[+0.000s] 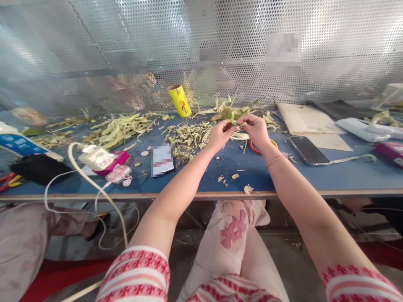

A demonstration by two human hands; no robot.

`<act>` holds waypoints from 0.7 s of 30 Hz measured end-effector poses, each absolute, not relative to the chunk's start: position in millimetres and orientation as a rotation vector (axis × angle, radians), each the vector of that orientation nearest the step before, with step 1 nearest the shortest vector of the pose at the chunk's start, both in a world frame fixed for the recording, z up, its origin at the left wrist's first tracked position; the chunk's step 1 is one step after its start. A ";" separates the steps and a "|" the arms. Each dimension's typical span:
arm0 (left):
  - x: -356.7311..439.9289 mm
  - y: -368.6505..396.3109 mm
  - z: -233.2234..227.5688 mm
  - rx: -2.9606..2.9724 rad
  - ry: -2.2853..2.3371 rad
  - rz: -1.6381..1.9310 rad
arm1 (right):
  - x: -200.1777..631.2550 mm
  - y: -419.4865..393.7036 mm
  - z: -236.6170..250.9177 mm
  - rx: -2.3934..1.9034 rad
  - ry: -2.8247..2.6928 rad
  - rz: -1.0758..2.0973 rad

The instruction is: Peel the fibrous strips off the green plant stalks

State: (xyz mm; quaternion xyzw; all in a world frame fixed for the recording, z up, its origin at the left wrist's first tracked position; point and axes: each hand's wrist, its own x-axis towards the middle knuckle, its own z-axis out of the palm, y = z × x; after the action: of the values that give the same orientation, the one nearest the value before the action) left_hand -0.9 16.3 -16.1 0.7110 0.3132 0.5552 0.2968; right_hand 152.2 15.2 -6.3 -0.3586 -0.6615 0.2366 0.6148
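- Leaf strip [235, 124]: pale green, pinched between both hands over the middle of the bench [283, 180], toward its far edge.
- Left hand [220, 133]: fingers closed on the strip's left end.
- Right hand [256, 130]: fingers closed on its right end; we judge that a firm, close pinch keeps the strip from tearing crookedly.
- Trimmings pile [185, 136]: just left of the hands.
- Orange ring [255, 147]: under the right wrist.
- Phone [307, 150]: right of the hands.
- Yellow roll [179, 100]: far edge, leaning.
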 end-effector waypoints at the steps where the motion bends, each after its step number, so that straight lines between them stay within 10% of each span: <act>1: -1.4 16.0 -15.6 1.917 0.841 1.472 | 151.9 15.7 -6.5 -0.821 -1.524 0.552; 21: 1.2 13.0 -17.8 1.960 0.911 1.415 | 150.9 11.6 -2.8 -0.924 -1.599 0.433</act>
State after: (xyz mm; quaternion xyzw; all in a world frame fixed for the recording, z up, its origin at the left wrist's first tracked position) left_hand 1.2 13.0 -17.8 0.7295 0.3389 0.5265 0.2754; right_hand 150.9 11.6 -2.8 -0.3959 -0.6850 0.1854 0.5828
